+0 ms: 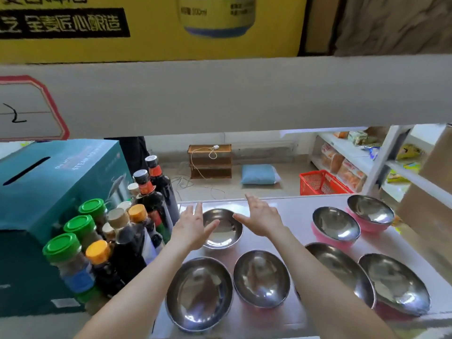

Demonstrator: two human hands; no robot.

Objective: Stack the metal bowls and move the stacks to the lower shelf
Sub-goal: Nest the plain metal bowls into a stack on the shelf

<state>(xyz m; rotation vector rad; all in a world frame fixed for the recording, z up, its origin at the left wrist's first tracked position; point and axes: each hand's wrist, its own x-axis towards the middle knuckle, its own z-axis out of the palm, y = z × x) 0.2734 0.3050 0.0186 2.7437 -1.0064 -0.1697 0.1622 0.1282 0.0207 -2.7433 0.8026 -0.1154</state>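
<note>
Several metal bowls stand singly on a white shelf (288,211). A small far bowl (223,232) sits between my hands. My left hand (193,225) hovers at its left rim, fingers spread, holding nothing. My right hand (260,216) hovers at its right rim, also spread and empty. Two bowls lie nearer: one front left (199,293) and one front middle (261,278). My right forearm partly covers another bowl (342,267). To the right are a large bowl (393,282) and two bowls with pink outsides (336,223) (370,209).
Sauce bottles and green-lidded jars (117,236) crowd the shelf just left of the bowls, beside a teal box (49,192). An upper shelf edge (244,94) hangs overhead. A cardboard box (430,192) stands at the right. Beyond are a red basket (320,183) and a blue cushion (259,174).
</note>
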